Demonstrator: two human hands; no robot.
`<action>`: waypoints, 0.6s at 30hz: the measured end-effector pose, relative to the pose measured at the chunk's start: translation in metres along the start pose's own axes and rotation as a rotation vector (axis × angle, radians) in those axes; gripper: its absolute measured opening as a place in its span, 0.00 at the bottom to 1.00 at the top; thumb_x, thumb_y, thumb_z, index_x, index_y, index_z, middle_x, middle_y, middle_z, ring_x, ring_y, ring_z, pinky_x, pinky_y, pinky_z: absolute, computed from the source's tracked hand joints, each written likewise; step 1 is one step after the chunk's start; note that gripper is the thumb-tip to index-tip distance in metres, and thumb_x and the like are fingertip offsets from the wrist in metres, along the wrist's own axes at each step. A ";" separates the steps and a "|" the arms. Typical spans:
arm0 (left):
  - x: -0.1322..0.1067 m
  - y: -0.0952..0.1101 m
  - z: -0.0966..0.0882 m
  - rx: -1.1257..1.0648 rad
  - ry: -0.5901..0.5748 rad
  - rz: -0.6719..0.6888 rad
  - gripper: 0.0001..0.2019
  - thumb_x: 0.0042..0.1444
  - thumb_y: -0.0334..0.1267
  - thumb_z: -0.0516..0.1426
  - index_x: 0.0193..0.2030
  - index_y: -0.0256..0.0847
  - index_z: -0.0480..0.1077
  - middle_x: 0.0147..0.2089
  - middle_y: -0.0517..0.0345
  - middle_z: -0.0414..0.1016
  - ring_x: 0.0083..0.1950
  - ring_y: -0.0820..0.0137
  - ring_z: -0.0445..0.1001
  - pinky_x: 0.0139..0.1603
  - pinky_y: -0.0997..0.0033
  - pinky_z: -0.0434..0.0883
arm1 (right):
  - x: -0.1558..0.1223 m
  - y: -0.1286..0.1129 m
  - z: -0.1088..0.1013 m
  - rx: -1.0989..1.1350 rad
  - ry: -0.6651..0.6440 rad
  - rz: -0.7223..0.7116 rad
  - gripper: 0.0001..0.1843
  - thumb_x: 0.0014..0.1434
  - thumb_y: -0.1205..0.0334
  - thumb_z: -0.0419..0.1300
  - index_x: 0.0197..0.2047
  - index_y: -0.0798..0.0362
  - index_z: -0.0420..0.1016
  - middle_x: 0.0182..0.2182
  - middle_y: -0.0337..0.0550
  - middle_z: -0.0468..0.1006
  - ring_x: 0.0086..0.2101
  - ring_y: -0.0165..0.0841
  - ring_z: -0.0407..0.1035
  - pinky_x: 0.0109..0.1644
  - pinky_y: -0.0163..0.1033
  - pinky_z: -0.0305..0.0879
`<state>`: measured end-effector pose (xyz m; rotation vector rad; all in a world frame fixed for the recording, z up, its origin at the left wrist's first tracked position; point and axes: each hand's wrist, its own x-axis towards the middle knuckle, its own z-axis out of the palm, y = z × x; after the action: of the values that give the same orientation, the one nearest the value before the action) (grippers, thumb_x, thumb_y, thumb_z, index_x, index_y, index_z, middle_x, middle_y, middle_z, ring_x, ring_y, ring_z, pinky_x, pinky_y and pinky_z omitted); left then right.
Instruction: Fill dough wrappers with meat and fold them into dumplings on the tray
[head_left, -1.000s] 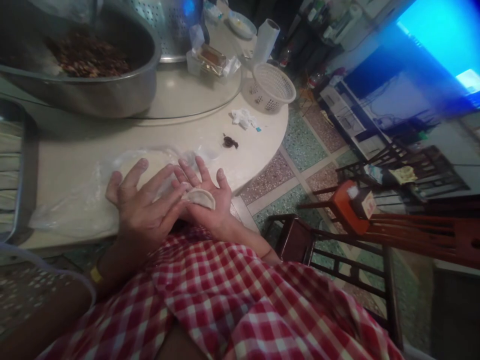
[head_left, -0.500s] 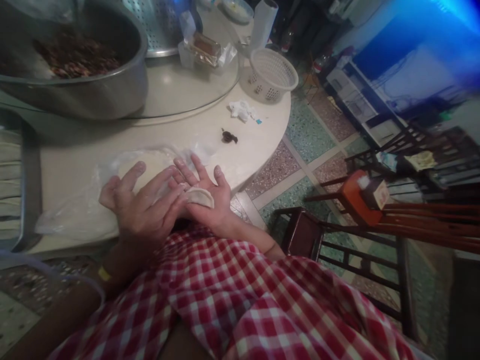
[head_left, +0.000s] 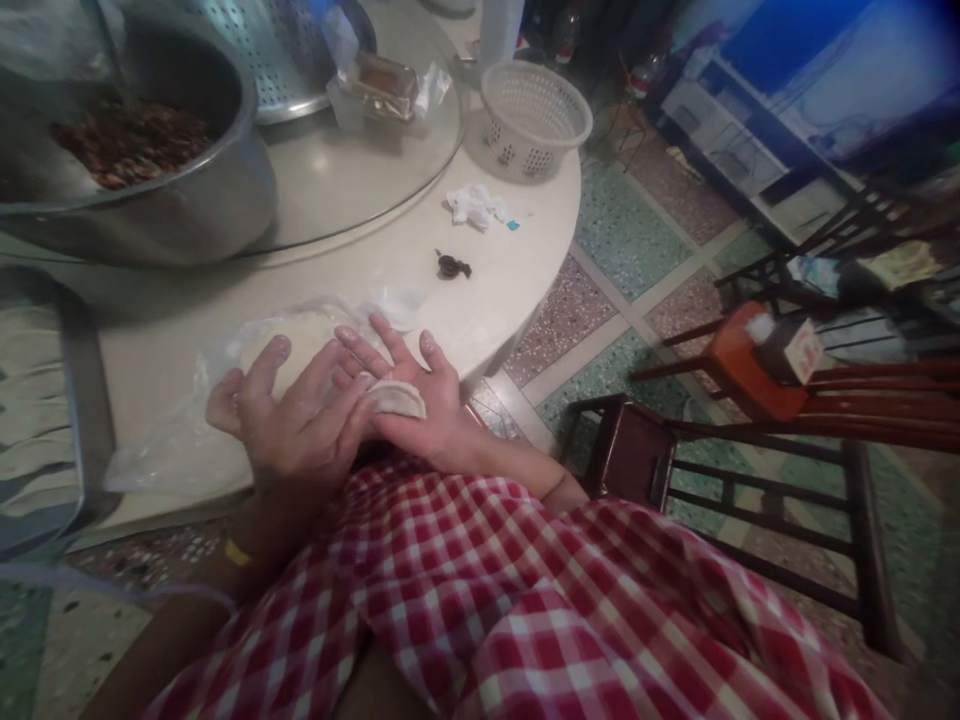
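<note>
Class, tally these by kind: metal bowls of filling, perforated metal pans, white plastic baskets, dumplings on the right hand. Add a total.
Metal bowls of filling: 1
Perforated metal pans: 1
White plastic baskets: 1
Dumplings on the right hand: 1
Total: 4

Left hand (head_left: 296, 435) a shade further over the dumpling (head_left: 396, 398); basket (head_left: 534, 130) nearer the top edge
</note>
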<state>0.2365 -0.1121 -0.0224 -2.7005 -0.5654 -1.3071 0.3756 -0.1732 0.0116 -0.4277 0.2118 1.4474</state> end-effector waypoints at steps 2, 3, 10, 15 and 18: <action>0.000 -0.003 -0.001 0.003 -0.020 0.047 0.16 0.59 0.37 0.67 0.54 0.49 0.76 0.64 0.53 0.78 0.75 0.50 0.60 0.67 0.43 0.56 | 0.000 0.001 -0.002 -0.008 -0.021 -0.003 0.32 0.74 0.50 0.32 0.54 0.51 0.75 0.41 0.43 0.85 0.42 0.33 0.80 0.54 0.48 0.76; 0.000 -0.005 -0.002 0.011 -0.033 0.069 0.19 0.58 0.37 0.67 0.56 0.50 0.76 0.65 0.52 0.78 0.76 0.49 0.59 0.66 0.43 0.57 | 0.000 0.002 -0.002 -0.013 -0.032 -0.001 0.32 0.73 0.50 0.32 0.54 0.50 0.75 0.41 0.43 0.85 0.42 0.33 0.80 0.55 0.49 0.76; -0.001 -0.007 -0.006 0.030 -0.106 0.091 0.15 0.58 0.34 0.66 0.52 0.50 0.77 0.65 0.54 0.77 0.76 0.51 0.60 0.65 0.42 0.56 | -0.004 0.002 0.000 -0.024 -0.020 0.006 0.30 0.72 0.50 0.36 0.53 0.49 0.76 0.42 0.38 0.86 0.42 0.29 0.80 0.56 0.44 0.75; -0.004 -0.010 -0.005 0.030 -0.114 0.108 0.22 0.59 0.37 0.66 0.61 0.54 0.73 0.68 0.55 0.75 0.76 0.50 0.59 0.65 0.41 0.56 | -0.001 -0.001 -0.004 -0.004 -0.044 0.049 0.31 0.72 0.54 0.32 0.53 0.49 0.76 0.43 0.44 0.86 0.40 0.34 0.81 0.52 0.48 0.79; -0.007 -0.014 -0.004 0.019 -0.132 0.117 0.28 0.59 0.38 0.66 0.67 0.55 0.69 0.70 0.56 0.72 0.77 0.50 0.57 0.66 0.42 0.55 | -0.002 -0.002 -0.004 -0.022 -0.054 0.052 0.30 0.72 0.53 0.33 0.53 0.48 0.76 0.44 0.45 0.85 0.40 0.34 0.80 0.52 0.50 0.79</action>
<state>0.2249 -0.1021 -0.0261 -2.7726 -0.4209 -1.0964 0.3779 -0.1768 0.0087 -0.4035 0.1649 1.5117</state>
